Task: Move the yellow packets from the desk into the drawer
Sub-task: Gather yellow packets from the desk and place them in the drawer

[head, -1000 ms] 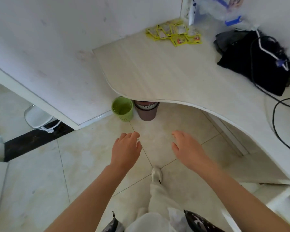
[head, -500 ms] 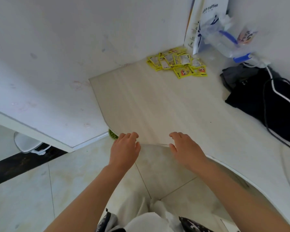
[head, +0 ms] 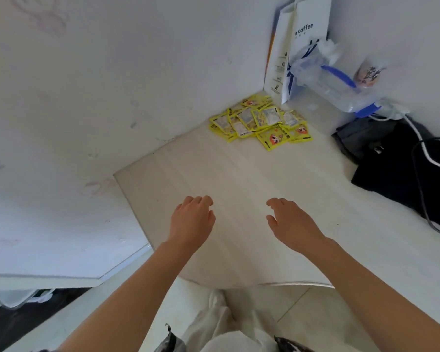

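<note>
While both arms are reaching out over the near part of the desk [head: 239, 174], the left hand [head: 191, 219] is hovering palm down with its fingers loosely curled and gripping nothing, and the right hand [head: 290, 224] is hovering to its right, fingers relaxed and likewise gripping nothing. Whether either hand is touching the desk surface cannot be told. The yellow packets [head: 261, 121] are lying in an overlapping heap at the far corner of the desk, against the white wall, well apart from both hands. Just beyond the heap, to its right, a white paper bag [head: 308, 29] is standing upright in the corner, with a clear plastic bag [head: 335, 85] leaning beside it. A black bag [head: 396, 158] with cables across it is sitting on the right side of the desk. No drawer is showing in view.
</note>
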{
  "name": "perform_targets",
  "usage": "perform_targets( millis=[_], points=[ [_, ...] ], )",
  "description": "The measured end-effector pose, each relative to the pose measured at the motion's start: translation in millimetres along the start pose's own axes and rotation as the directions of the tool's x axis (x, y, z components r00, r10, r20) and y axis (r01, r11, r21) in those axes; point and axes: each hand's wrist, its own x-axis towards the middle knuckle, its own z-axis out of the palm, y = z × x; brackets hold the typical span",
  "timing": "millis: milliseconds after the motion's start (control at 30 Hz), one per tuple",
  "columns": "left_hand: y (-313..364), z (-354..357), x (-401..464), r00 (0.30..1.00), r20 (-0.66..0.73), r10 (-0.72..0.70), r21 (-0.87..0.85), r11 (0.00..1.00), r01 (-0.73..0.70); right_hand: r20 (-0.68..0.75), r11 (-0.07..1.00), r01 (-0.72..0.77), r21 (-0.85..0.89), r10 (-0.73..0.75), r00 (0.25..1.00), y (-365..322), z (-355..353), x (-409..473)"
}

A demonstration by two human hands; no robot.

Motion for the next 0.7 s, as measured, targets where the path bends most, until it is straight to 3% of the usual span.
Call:
perform_targets(
  millis=[400,700],
  points=[
    [-8.9,-0.3,126.8,0.988,0.133,0.076,0.059,0.995,-0.084,-0.022,0.997,-0.055,-0.052,0.054,0.998,18.6,-32.6,97.6],
    [5.5,18.1,215.8,0.976,0.218,0.023,0.112,0.993,-0.048,0.025,0.996,0.013,-0.087,-0.01,1.0,57.8,-59.3,188.0]
  ],
)
